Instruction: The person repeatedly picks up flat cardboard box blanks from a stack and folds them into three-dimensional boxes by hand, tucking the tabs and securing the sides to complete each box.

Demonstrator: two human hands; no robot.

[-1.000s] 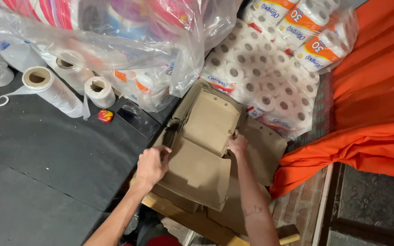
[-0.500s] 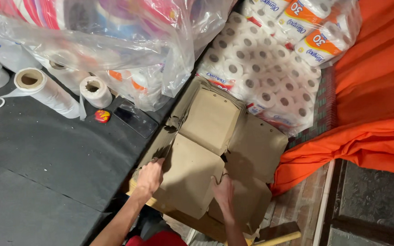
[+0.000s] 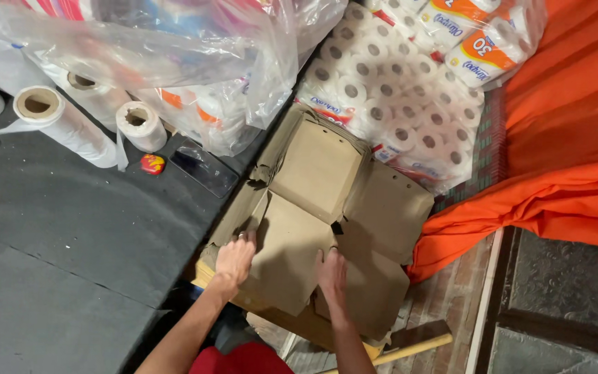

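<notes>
A brown cardboard box (image 3: 320, 166) with its top flaps folded over stands on the floor beside a dark table (image 3: 57, 242). My left hand (image 3: 233, 257) rests on the left edge of the near flap (image 3: 285, 260), fingers curled over it. On the same flap's right edge lies my right hand (image 3: 331, 275), pressed flat with its fingers pointing up. Both hands touch the cardboard; neither lifts it.
Plastic film rolls (image 3: 64, 121) and a smaller roll (image 3: 141, 126) lie on the table with a phone (image 3: 203, 168) and a small red round object (image 3: 152, 164). Clear bags (image 3: 174, 48) and packs of toilet paper (image 3: 396, 90) sit behind the box. Orange cloth (image 3: 562, 159) hangs at right. A wooden stick (image 3: 396, 350) lies below.
Both hands moved down from the middle of the box to the near flap, which now lies folded flat. The view has shifted slightly.
</notes>
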